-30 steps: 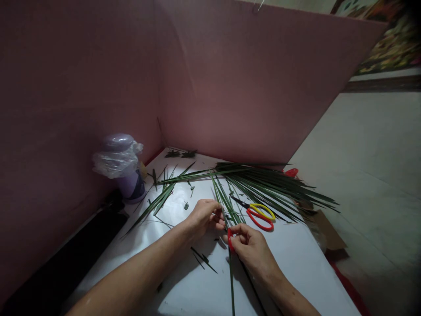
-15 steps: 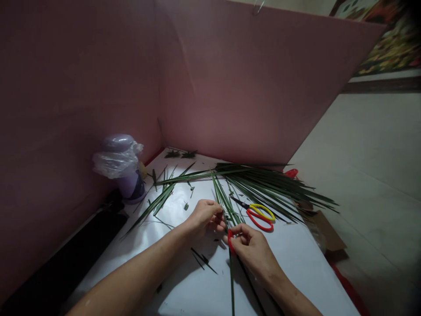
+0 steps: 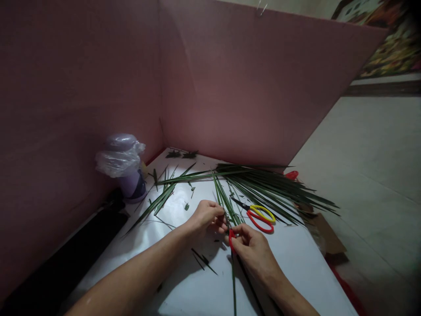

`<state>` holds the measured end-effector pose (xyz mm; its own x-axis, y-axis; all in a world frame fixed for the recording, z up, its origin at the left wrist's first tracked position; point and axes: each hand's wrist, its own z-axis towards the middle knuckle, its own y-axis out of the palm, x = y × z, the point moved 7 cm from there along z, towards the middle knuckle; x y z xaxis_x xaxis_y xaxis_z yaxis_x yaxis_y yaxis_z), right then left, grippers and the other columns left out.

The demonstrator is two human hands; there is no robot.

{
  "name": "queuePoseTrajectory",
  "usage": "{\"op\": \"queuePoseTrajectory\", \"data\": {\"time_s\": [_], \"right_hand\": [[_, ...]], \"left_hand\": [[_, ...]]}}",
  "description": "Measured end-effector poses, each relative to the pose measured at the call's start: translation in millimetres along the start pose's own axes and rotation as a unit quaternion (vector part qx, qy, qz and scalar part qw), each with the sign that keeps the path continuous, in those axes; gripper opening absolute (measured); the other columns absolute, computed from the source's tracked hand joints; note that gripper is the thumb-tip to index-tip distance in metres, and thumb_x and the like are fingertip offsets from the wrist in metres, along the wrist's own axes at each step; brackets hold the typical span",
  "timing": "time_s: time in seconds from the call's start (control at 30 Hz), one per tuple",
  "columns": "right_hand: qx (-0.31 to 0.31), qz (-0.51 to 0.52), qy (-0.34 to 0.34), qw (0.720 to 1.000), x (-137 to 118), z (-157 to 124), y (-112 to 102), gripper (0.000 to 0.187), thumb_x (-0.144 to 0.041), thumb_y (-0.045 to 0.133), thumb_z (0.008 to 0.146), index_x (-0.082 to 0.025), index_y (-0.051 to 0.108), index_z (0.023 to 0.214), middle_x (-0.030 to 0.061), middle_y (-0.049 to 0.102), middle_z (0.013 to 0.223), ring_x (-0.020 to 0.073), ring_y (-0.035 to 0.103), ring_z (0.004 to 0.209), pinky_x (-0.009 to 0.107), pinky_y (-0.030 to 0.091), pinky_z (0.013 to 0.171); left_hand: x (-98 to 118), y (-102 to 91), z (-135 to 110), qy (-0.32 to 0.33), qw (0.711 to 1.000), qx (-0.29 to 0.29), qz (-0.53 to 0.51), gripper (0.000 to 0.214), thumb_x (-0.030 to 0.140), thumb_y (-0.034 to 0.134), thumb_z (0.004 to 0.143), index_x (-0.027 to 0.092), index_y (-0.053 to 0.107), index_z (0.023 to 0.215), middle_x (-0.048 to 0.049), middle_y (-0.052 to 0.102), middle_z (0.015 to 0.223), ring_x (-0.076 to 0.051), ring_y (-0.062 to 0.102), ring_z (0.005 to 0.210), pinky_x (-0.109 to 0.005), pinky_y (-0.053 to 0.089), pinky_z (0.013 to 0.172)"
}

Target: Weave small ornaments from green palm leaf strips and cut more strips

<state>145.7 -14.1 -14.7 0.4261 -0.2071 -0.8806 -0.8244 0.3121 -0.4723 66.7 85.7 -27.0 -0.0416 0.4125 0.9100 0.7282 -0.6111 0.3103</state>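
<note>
My right hand [image 3: 248, 241] is closed around the red handle of a small pair of scissors [image 3: 231, 241]. Its blades point away from me, up toward the fingertips of my left hand [image 3: 210, 216]. Those fingers are pinched on a thin green leaf strip, mostly hidden by the fingers. Long narrow leaf strips [image 3: 234, 285] trail toward me beneath my right hand. Beyond both hands lie more green leaf strips [image 3: 219, 188]. A larger pair of scissors [image 3: 263, 217] with yellow and red handles rests to the right, its blades slightly apart.
A pile of long green leaves [image 3: 269, 186] spreads across the back right of the white table [image 3: 289, 267]. Loose strips [image 3: 164, 197] and scraps lie left. A purple bottle [image 3: 130, 184] wrapped in plastic stands by the pink partition [image 3: 223, 87]. Two woven leaf pieces [image 3: 189, 154] sit far back.
The small scissors' blades have tilted up closer to my left fingertips. Both hands otherwise keep nearly the same places, and the view has shifted slightly.
</note>
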Motion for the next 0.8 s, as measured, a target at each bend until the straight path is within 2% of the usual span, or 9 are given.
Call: {"op": "queuePoseTrajectory", "data": {"time_s": [0.27,0.43,0.57,0.8], "right_hand": [[0.029,0.051,0.038,0.998,3.2,1.7,-4.6,0.016,-0.029,0.056,0.069,-0.015,0.057,0.077,-0.0083,0.038,0.043,0.0061,0.031,0.039,0.017,0.023,0.037],[0.016,0.095,0.08,0.992,10.1,-1.1,-4.4,0.024,-0.037,0.057,0.071,-0.017,0.052,0.083,-0.0061,0.052,0.046,0.0063,0.035,0.03,0.018,0.025,0.031],[0.001,0.156,0.097,0.983,10.2,-5.3,-0.2,0.028,-0.035,0.062,0.066,-0.017,0.05,0.084,-0.0085,0.049,0.044,0.0056,0.037,0.027,0.017,0.025,0.031],[0.023,0.21,0.09,0.973,9.0,-5.0,3.7,0.03,-0.027,0.067,0.059,-0.016,0.049,0.081,-0.0099,0.047,0.044,0.0031,0.031,0.029,0.015,0.022,0.03]], "left_hand": [[0.5,-6.3,2.5,-0.017,0.999,0.029,0.002,0.009,0.012,0.056,0.068,0.01,0.051,0.061,-0.0062,0.057,0.055,-0.014,0.058,0.044,-0.021,0.044,0.037],[3.5,-9.7,1.4,-0.028,0.998,0.048,-0.004,0.008,0.008,0.048,0.071,0.01,0.049,0.063,-0.0059,0.056,0.056,-0.013,0.057,0.044,-0.021,0.045,0.038],[5.2,-10.3,1.4,-0.022,0.998,0.058,-0.01,0.007,0.008,0.048,0.072,0.01,0.049,0.066,-0.0053,0.056,0.058,-0.012,0.057,0.044,-0.02,0.045,0.038],[5.9,-10.7,-0.5,-0.026,0.998,0.048,-0.017,0.003,0.011,0.049,0.071,0.01,0.05,0.069,-0.0061,0.059,0.065,-0.011,0.057,0.046,-0.018,0.043,0.037]]}}
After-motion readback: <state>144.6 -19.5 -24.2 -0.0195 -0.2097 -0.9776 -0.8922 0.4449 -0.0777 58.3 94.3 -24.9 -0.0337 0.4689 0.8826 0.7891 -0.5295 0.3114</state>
